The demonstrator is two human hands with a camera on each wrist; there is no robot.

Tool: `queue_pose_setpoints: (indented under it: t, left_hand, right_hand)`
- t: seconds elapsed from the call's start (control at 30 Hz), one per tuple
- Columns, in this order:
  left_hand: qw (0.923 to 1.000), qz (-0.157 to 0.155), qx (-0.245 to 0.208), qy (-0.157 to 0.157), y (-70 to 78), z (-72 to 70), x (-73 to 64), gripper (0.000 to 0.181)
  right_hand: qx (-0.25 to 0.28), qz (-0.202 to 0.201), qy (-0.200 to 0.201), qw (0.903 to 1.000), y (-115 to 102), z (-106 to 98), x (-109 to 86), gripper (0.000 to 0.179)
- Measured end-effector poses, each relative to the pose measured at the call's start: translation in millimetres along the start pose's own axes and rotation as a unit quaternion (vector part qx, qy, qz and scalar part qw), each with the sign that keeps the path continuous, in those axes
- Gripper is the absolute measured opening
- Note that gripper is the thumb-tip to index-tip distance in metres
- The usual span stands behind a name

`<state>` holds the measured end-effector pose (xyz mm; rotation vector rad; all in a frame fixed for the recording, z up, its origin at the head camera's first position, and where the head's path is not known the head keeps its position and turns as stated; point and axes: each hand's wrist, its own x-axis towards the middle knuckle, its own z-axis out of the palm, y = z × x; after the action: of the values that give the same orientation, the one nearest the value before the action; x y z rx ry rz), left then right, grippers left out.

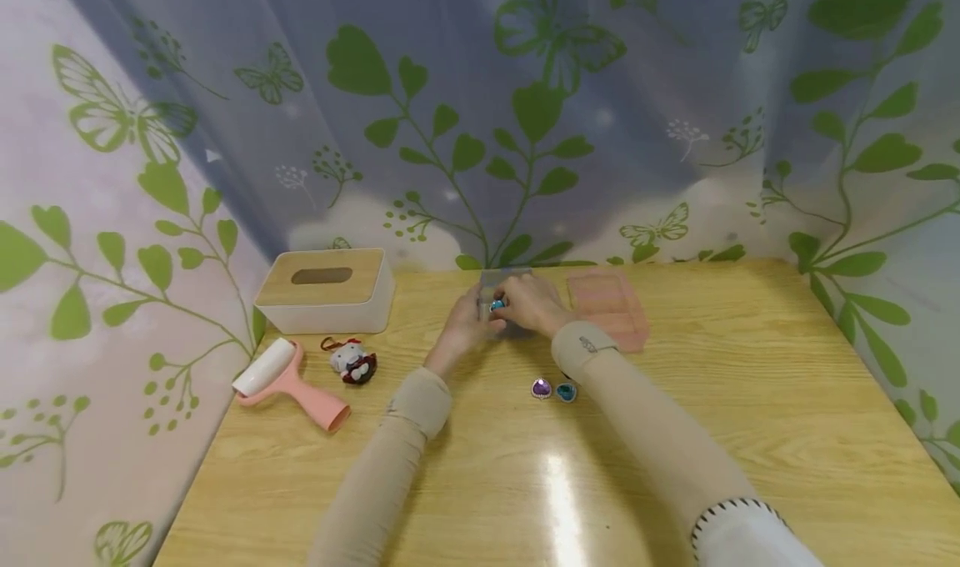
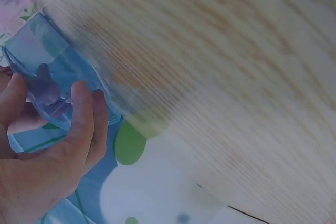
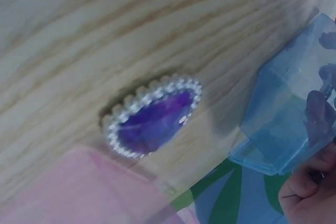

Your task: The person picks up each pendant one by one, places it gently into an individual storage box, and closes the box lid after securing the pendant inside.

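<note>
A clear blue plastic box (image 1: 489, 278) stands on the table near the curtain. My left hand (image 1: 467, 323) holds it at its left side; in the left wrist view, fingers of this hand (image 2: 63, 150) curl against the box wall (image 2: 68, 61). Over the box, my right hand (image 1: 531, 302) pinches a small blue gem (image 1: 498, 306) between thumb and fingers. Only part of the right hand (image 3: 312, 190) shows in the right wrist view, beside the box. Closer to me lie a purple gem (image 1: 541, 388) with a beaded silver rim and a teal gem (image 1: 566, 393).
A clear pink divided box (image 1: 609, 304) lies right of the hands. On the left are a white tissue box (image 1: 326, 315) with a wooden lid, a small plush charm (image 1: 351, 360) and a pink-handled lint roller (image 1: 303, 392). A patterned curtain (image 1: 465, 92) hangs behind the table.
</note>
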<state>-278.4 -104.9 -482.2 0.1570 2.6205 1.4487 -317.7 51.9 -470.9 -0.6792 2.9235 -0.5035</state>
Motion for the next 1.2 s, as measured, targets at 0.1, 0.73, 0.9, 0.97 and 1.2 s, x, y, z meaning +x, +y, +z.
queue_pose_setpoints:
  t: [0.1, 0.73, 0.9, 0.97, 1.2]
  left_hand:
    - [0.9999, 0.004, 0.002, -0.010, 2.7, 2.4, 0.3, 0.072]
    - [0.9999, -0.005, -0.002, -0.014, 5.4, 11.6, -0.6, 0.078]
    - [0.9999, -0.010, 0.003, -0.010, 4.8, 6.4, -3.1, 0.080]
    - [0.9999, -0.006, -0.002, -0.008, 3.9, 4.6, -3.2, 0.077]
    - [0.9999, 0.008, -0.013, -0.005, -1.1, 1.2, -4.1, 0.070]
  right_hand:
    - [-0.012, 0.006, -0.002, 0.9999, 2, 1, 2.3, 0.034]
    - [0.027, 0.009, 0.046, 0.9986, 17, -5, -6.4, 0.031]
    - [0.193, 0.031, 0.093, 0.9764, 22, -26, -25.1, 0.037]
    - [0.236, 0.035, 0.101, 0.9659, 22, -33, -34.2, 0.040]
    - [0.267, 0.028, 0.102, 0.9579, 23, -45, -69.4, 0.040]
